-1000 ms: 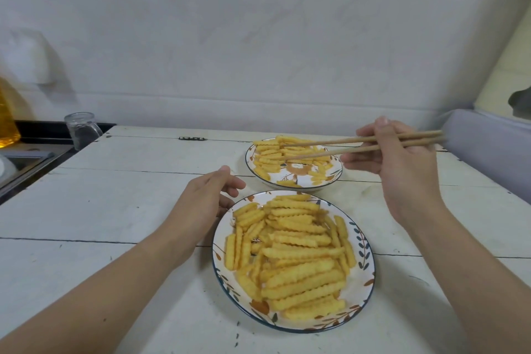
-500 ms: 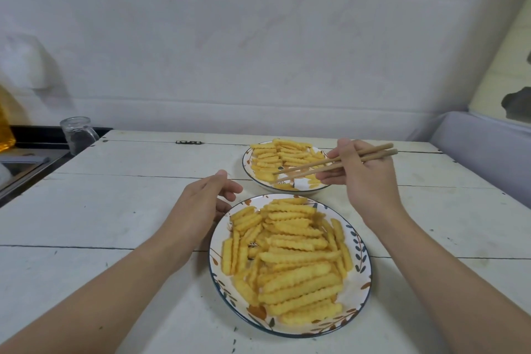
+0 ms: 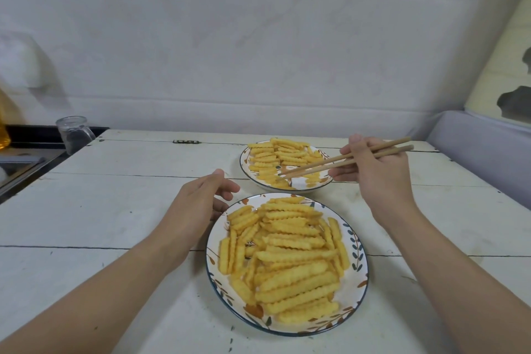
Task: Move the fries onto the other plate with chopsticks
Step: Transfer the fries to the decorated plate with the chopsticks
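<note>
The right hand (image 3: 379, 175) pinches the chopsticks (image 3: 344, 161), whose tips touch the fries (image 3: 275, 158) on the far plate (image 3: 298, 185) at 12 o'clock. The left hand (image 3: 198, 204), fingers relaxed and spread, rests on the bench (image 3: 115, 210) beside the near plate (image 3: 359, 264), at its 10 o'clock.

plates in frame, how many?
2. The near plate sits front-centre on the table, beside the left hand. The far plate sits behind it, under the tips of the chopsticks. No sign of others.
</note>
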A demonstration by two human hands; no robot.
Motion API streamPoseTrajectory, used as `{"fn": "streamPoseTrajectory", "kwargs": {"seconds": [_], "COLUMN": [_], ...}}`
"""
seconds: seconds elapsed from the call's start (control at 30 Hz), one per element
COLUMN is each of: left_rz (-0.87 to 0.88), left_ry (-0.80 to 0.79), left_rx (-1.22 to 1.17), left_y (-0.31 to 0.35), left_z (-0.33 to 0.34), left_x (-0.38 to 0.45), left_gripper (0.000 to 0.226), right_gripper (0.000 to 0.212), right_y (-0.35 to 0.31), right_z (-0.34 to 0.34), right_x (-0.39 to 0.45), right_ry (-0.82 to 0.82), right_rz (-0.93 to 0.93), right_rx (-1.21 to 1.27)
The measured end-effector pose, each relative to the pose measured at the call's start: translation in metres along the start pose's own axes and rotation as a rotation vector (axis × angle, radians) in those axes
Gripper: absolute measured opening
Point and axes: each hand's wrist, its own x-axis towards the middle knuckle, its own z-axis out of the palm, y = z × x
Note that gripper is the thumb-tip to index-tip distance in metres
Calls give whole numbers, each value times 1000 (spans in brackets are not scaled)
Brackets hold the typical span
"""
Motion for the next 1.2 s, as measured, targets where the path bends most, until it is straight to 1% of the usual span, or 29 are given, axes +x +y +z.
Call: {"fn": "streamPoseTrajectory", "kwargs": {"seconds": [0.33,0.57,0.67,0.73,0.8,0.87,0.93,1.07,1.2], "left_rz": [7,1,-1,0,-2,-6,-8,-7,-7], "left_ry": [2,-1,-1,-5,-7,-9,-12,-10,-9], "left_rx": [-9,-14,-11,-15,-25,-29,-33,-28,-32], "left_y": [-1,0,0,1,1,1,1,0,0], "left_z": [-1,0,-1,-1,-1,-1,-1,-1,-1], "left_x": [0,0,0,-1,-1,-1,0,0,0], "left_gripper": [49,48,48,48,48,48,48,48,48], "right_gripper": [41,43,43,43,44,46,45,42,37], "right_y": [5,10,3,-6,-17,-26,-31,-29,-29], "right_z": [-4,0,-2,-7,-13,-14,-11,-5,-9], "right_x": [4,2,4,5,3,-3,-8,-12,-8], "right_ry": [22,-12,8,-40,-171,-311,-396,-442,-391], "right_rz": [97,83,49,46,69,78,64,29,-5], "right_rx": [57,42,96,187,273,291,259,190,177]}}
